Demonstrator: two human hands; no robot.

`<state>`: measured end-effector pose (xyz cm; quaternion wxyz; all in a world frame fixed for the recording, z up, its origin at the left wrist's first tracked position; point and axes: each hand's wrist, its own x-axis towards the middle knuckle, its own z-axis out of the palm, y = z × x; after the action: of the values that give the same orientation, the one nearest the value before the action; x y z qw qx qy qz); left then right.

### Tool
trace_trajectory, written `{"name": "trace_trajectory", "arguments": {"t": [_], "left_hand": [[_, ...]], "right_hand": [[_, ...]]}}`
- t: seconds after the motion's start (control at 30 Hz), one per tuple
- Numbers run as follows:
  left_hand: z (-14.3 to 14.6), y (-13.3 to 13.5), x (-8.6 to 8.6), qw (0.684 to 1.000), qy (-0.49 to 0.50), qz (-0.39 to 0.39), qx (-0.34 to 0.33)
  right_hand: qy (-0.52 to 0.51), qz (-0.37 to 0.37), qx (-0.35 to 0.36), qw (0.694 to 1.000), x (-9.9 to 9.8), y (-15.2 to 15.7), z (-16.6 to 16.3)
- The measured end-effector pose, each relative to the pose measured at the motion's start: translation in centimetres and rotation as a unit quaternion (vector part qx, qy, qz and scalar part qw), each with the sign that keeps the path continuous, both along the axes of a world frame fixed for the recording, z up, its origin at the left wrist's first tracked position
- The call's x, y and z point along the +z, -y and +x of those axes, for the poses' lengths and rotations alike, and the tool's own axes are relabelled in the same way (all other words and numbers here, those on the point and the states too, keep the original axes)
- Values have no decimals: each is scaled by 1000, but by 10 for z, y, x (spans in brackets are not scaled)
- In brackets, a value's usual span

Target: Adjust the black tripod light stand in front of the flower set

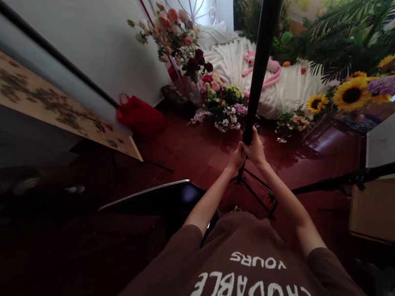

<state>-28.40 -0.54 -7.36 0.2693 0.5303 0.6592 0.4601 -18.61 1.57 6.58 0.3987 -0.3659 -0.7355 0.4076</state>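
A tall black light stand (266, 39) rises upright in front of me, running past the top of the view. My left hand (237, 158) is closed round its lower pole. Just beside and slightly above it, my right hand (256, 148) grips the same pole, thumb and fingers wrapped about it. The two hands touch or nearly touch. Below them the stand's thin legs (259, 181) spread over the dark red floor. Part of the pole is hidden behind my fingers.
Flower bunches (222, 102) and sunflowers (352, 95) stand ahead, round a white draped cloth (291, 92). A red bag (141, 116) lies left. A dark flat screen (160, 197) is near my left arm. Another black pole (382, 173) and a cardboard box (389, 209) are right.
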Motion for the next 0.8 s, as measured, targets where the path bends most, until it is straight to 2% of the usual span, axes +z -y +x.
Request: {"name": "trace_trajectory", "arguments": {"t": [0.2, 0.43, 0.6, 0.8], "left_hand": [[4, 0, -2, 998, 16, 55, 3], [8, 1, 2, 998, 15, 50, 41], [10, 0, 5, 998, 10, 34, 51], [10, 1, 1, 999, 7, 20, 50]], "right_hand": [[-8, -58, 14, 998, -6, 22, 26], [47, -145, -74, 985, -39, 34, 70], [24, -180, -91, 979, -55, 37, 67], [24, -188, -96, 977, -60, 41, 60]]}}
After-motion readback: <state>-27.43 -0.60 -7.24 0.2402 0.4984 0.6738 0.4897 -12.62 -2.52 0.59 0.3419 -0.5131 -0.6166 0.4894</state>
